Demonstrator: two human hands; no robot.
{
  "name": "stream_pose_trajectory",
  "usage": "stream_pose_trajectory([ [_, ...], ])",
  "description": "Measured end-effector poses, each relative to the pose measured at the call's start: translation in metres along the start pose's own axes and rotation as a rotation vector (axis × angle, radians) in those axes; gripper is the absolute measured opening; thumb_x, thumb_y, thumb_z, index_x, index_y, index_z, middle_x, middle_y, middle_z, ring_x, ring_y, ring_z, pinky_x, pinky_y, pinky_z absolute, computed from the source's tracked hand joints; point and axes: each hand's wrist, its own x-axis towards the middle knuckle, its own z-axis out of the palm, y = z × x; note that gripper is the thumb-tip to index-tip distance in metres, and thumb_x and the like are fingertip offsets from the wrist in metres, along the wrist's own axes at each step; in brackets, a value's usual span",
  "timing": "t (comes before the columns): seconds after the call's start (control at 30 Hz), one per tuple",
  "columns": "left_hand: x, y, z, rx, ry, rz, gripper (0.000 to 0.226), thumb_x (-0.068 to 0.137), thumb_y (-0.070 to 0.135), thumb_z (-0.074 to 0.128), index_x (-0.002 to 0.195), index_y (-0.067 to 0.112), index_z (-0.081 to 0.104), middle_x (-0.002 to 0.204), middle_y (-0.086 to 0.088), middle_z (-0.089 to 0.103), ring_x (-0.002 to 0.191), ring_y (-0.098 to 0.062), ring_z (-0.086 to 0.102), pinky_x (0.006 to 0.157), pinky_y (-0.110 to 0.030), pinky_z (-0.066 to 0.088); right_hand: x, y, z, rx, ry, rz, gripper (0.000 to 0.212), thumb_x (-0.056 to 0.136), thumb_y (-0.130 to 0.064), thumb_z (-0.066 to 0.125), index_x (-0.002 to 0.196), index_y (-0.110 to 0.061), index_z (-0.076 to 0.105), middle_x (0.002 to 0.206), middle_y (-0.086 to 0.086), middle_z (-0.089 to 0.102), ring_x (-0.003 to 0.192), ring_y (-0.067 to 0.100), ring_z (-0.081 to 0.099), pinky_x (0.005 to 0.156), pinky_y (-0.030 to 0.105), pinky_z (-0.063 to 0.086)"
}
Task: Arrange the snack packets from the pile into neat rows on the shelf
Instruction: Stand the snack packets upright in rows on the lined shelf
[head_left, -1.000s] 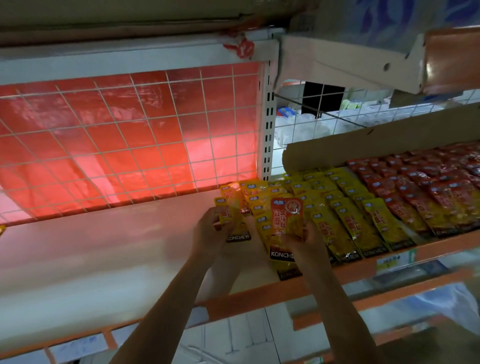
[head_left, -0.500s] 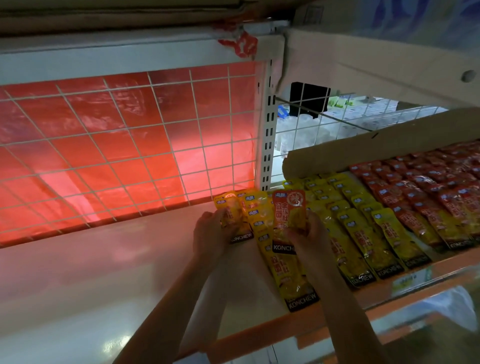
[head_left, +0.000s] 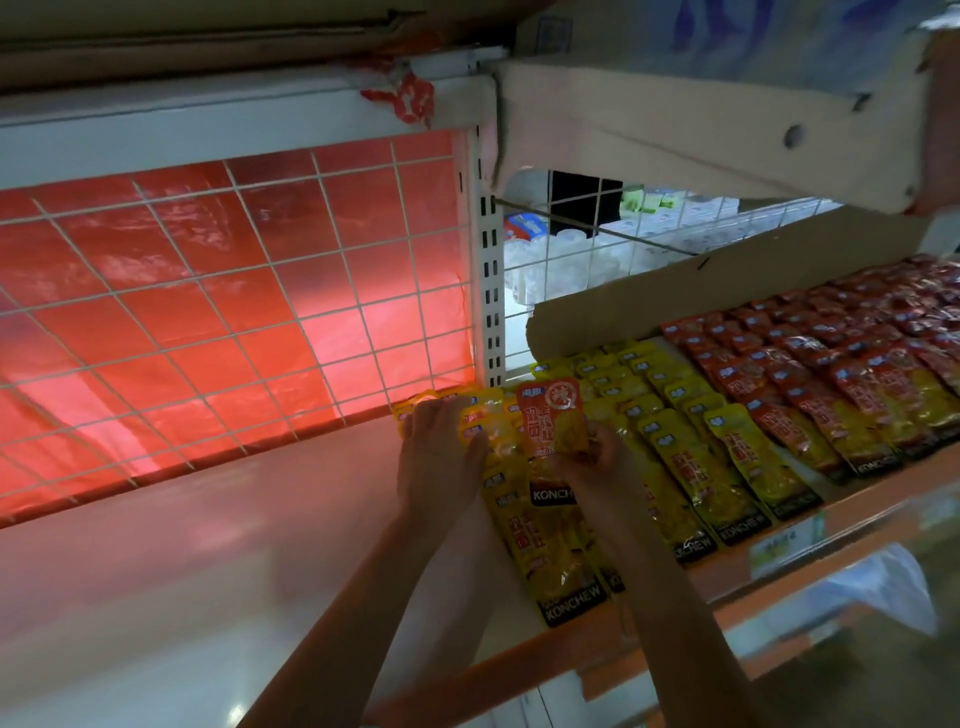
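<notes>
Shelf stock: our right hand (head_left: 597, 467) pinches an orange-topped packet (head_left: 553, 423) marked KONCHEW; our left hand (head_left: 441, 457) lies flat, fingers together, on yellow packets (head_left: 488, 415); KONCHEW rows (head_left: 727, 467) alongside.

1. Two bare forearms enter from the six o'clock edge; no sleeves show.
2. The bare left hand (head_left: 441, 457) shows no rings, watch or glove.
3. The bare right hand (head_left: 597, 467) is likewise unadorned and uncovered.
</notes>
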Motion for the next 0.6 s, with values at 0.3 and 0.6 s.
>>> stream_pose_trajectory([
  [0.3,0.021,0.089,0.049,-0.129,-0.017,0.135,0.049,0.089,0.017,0.061,0.135,0.006,0.048,0.124,-0.016,0.056,0.117,-0.032,0.05,0.097,-0.035,0.038,0.039,-0.001,-0.069,-0.02,-0.022,-0.065,0.028,0.081,-0.017,0.071,0.1,-0.036,0.062,0.094,-0.005,0.07,0.085,0.009,0.066,0.073,0.037,0.054],
  [0.6,0.054,0.183,0.11,-0.39,-0.08,-0.052,0.056,0.086,0.018,0.066,0.138,0.024,0.047,0.133,0.001,0.057,0.119,-0.014,0.053,0.1,-0.026,0.04,0.103,-0.013,-0.186,0.012,-0.216,-0.081,0.039,0.076,0.007,0.066,0.112,-0.011,0.067,0.085,0.01,0.072,0.082,0.024,0.068,0.071,0.036,0.052],
])
